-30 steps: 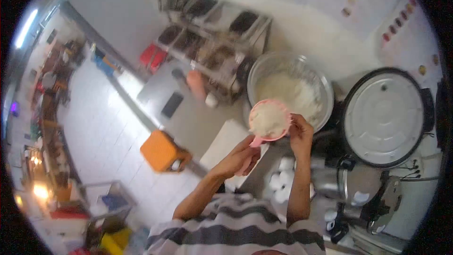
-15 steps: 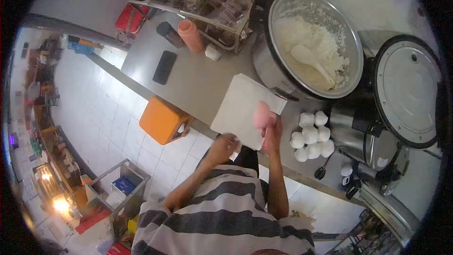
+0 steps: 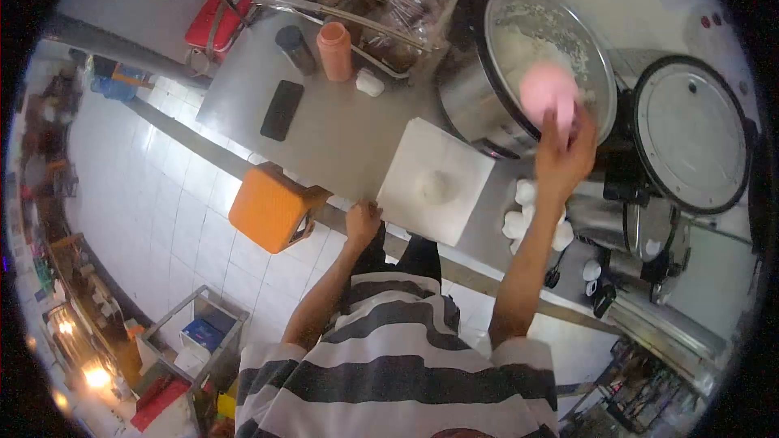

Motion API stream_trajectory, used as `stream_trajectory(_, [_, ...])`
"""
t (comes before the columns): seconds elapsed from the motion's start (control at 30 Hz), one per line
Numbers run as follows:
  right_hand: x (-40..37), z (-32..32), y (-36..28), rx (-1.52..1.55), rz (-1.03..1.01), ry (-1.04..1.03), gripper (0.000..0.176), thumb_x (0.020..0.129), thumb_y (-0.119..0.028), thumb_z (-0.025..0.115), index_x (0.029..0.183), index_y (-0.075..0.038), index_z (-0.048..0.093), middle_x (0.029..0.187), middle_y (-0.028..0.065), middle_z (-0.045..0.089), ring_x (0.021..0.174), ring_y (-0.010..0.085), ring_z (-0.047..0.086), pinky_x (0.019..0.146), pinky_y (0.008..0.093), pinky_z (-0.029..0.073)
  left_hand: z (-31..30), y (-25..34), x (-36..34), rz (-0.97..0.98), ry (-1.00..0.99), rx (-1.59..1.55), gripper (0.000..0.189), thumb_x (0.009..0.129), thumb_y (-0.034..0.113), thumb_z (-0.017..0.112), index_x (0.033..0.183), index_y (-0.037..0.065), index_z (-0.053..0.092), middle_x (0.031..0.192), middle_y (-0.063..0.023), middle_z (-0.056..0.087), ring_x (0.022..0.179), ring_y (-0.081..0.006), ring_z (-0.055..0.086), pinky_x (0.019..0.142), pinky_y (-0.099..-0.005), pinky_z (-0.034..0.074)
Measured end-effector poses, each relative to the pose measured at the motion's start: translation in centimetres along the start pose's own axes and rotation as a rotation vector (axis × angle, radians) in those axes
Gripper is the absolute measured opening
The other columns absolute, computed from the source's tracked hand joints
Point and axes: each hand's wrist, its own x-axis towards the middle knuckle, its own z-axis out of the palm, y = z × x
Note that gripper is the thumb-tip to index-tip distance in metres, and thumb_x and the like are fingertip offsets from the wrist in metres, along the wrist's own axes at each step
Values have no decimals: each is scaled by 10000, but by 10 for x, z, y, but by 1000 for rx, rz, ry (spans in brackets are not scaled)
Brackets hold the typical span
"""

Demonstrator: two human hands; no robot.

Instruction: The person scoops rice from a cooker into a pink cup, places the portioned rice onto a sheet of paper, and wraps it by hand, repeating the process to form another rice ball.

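Note:
My right hand (image 3: pixel 565 158) grips a pink bowl-shaped scoop (image 3: pixel 548 88) by its handle, over the open mouth of a big rice cooker (image 3: pixel 479 101). White rice (image 3: pixel 510 50) shows inside, partly covered by the scoop. On the counter in front of me lies a stack of white paper sheets (image 3: pixel 406 162), with a rounded mound of rice (image 3: pixel 436 187) on it. My left hand (image 3: pixel 364 222) is closed beside the left corner of the paper at the counter edge. Whatever its curled fingers may hold is hidden.
Several white wrapped bundles (image 3: pixel 514 224) sit right of the paper, partly behind my right forearm. A phone (image 3: pixel 282 110), an orange bottle (image 3: pixel 334 52) and a dark tumbler (image 3: pixel 295 50) stand or lie at left. An orange stool (image 3: pixel 268 209) is below the counter; the cooker's lid (image 3: pixel 690 134) hangs open.
My right hand has carried the pink scoop from above the paper up and right to the cooker. A rice mound now shows on the paper. My left hand has shifted left and up.

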Motion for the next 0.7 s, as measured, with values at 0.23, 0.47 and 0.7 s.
stream_trajectory(0.23, [-35, -20, -10, 76, -35, -86, 158, 796, -57, 684, 947, -22, 651, 886, 126, 657, 815, 294, 631, 759, 388, 495, -8, -1, 3, 6, -33, 4, 137, 815, 138, 643, 871, 15, 616, 761, -202, 666, 733, -399, 655, 648, -490, 500])
stream_trajectory(0.47, [-286, 48, 88, 165, 333, -1016, 297, 646, -140, 814, 877, -58, 647, 916, 114, 607, 883, 323, 588, 793, 441, 473, -1, -14, 4, 61, 41, 52, 171, 834, 194, 651, 932, 56, 627, 787, -151, 683, 722, -366, 660, 628, -458, 509])
stream_trajectory(0.7, [-307, 59, 122, 213, 312, -1004, 245, 626, -166, 814, 782, -78, 646, 844, 96, 590, 878, 313, 590, 801, 411, 486, -15, 2, 5, 133, -1, -6, 205, 799, 157, 703, 959, 47, 637, 812, -129, 680, 727, -302, 668, 671, -396, 523])
